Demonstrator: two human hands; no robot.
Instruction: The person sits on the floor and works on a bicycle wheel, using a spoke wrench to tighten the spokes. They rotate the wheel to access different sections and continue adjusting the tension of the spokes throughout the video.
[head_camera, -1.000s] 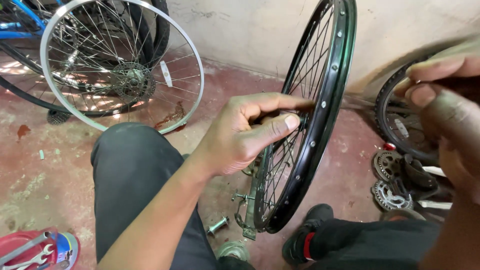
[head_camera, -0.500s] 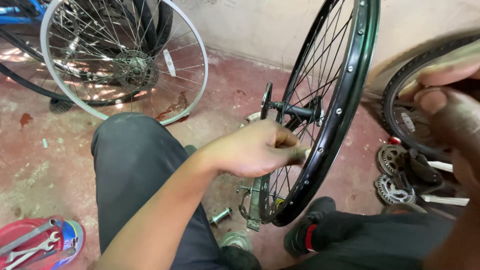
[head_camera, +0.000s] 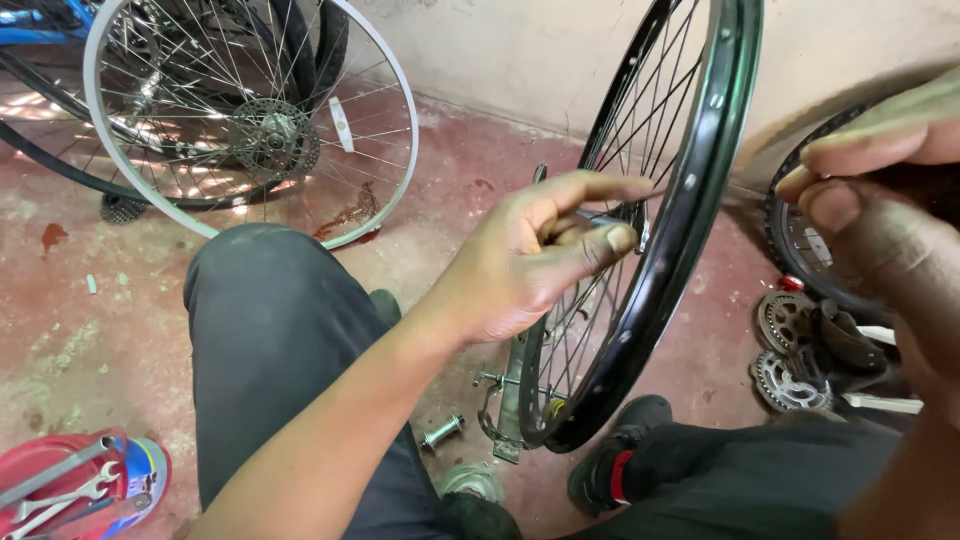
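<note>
At black wheel (head_camera: 660, 250) hub, left hand (head_camera: 530, 260) risen, fingers opened.

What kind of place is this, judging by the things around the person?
Probably a bicycle repair workshop. The left hand works at the hub of a black wheel standing on a red floor, a silver wheel leans nearby, and sprockets and wrenches lie about.

Your left hand (head_camera: 530, 260): forearm stretched forward from lower left, palm turned inward, fingers extended and loosely spread, thumb pressing toward index. Your right hand (head_camera: 880, 230): raised close at right edge, blurred, fingertips pinched together, wrist bent downward.
</note>
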